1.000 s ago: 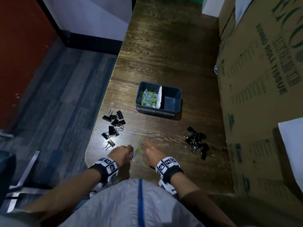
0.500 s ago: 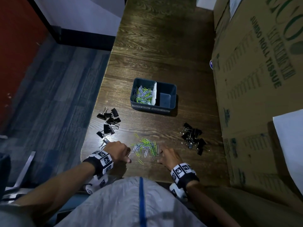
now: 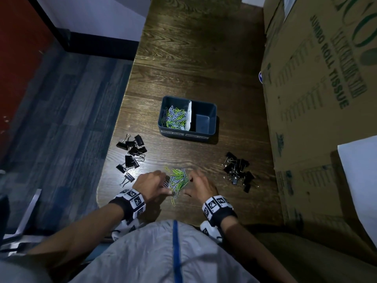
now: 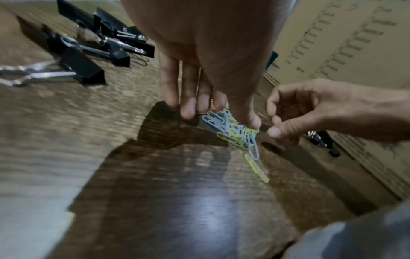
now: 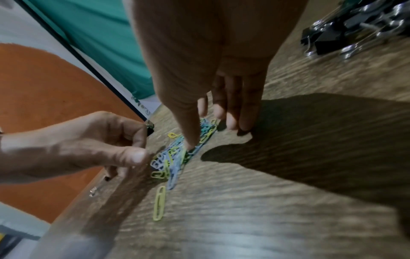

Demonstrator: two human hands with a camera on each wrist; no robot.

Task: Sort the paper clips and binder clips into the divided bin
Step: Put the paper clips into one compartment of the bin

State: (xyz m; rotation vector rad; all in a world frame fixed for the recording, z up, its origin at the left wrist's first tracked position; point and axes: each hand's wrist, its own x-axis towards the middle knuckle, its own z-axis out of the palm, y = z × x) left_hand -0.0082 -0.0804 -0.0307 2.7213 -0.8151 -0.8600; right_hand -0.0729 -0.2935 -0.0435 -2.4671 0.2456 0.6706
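A heap of green and lilac paper clips [image 3: 178, 179] lies near the table's front edge, between my two hands. My left hand [image 3: 163, 185] stands at the heap's left side, fingertips down on the wood and thumb on the clips [image 4: 230, 129]. My right hand [image 3: 190, 184] presses in from the right the same way, thumb on the pile [image 5: 175, 157]. One yellow clip [image 5: 159, 203] lies loose just in front. The dark divided bin [image 3: 187, 135] stands further back, with paper clips [image 3: 175, 118] in its left compartment.
Black binder clips lie in two groups: one [image 3: 132, 154] at the left table edge, one [image 3: 237, 172] to the right. A large cardboard box [image 3: 318, 99] walls the right side. The table's left edge drops to blue flooring [image 3: 61, 119].
Half a second ago my hands were apart with the clips spread between them. Both hands have since come inward, and the clips are bunched into a tight heap.
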